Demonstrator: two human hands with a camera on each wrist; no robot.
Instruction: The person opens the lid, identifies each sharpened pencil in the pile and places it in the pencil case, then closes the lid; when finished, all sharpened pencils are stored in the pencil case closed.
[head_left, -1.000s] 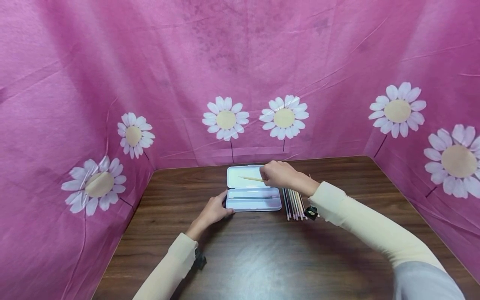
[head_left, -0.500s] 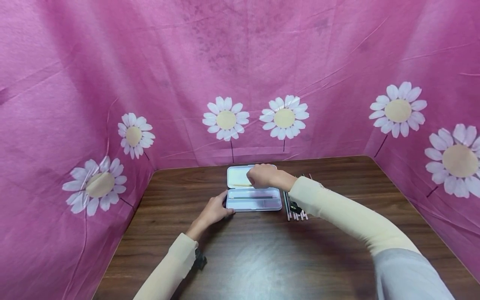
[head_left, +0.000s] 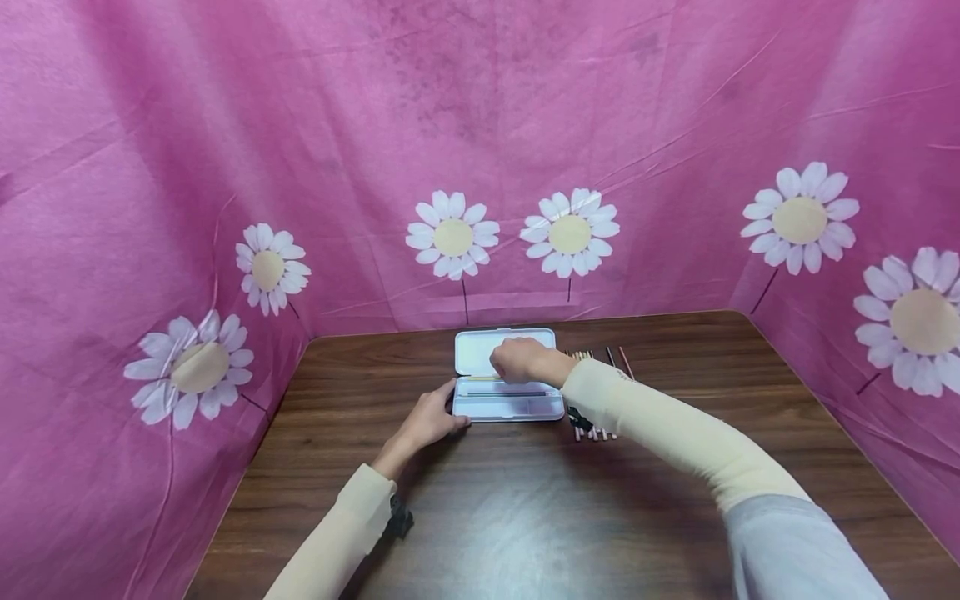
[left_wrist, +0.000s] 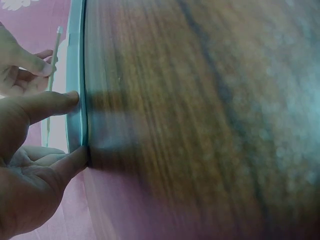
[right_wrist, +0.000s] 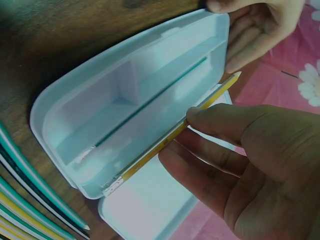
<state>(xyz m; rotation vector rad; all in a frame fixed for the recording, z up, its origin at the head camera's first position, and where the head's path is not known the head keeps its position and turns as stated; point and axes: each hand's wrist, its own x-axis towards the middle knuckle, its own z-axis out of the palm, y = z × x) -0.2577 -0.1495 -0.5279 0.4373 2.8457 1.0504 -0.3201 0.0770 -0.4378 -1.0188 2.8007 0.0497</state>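
Note:
A white plastic pencil case [head_left: 508,419] lies open on the table, its lid [head_left: 471,350] folded back toward the curtain. My left hand [head_left: 427,419] grips the case's left end, thumb on the front wall and fingers round the corner. Between thumb and fingertips, my right hand [right_wrist: 280,160] pinches a yellow pencil [right_wrist: 150,156] by its middle. The pencil is held lengthwise above the case's hinge side, with its sharp point toward the left hand. A green pencil [right_wrist: 145,111] lies in the case's long compartment; a small divider [right_wrist: 128,82] splits the compartment in front.
Several striped pencils [right_wrist: 30,200] lie side by side right of the case, partly under the right forearm. A dark pencil [head_left: 611,357] and a reddish one [head_left: 626,362] show beyond the sleeve. A pink daisy curtain [head_left: 360,267] stands behind the wooden table [head_left: 525,517].
My right hand has moved left and toward me, bringing the yellow pencil from over the lid to the case's hinge side. The left hand has stayed in place.

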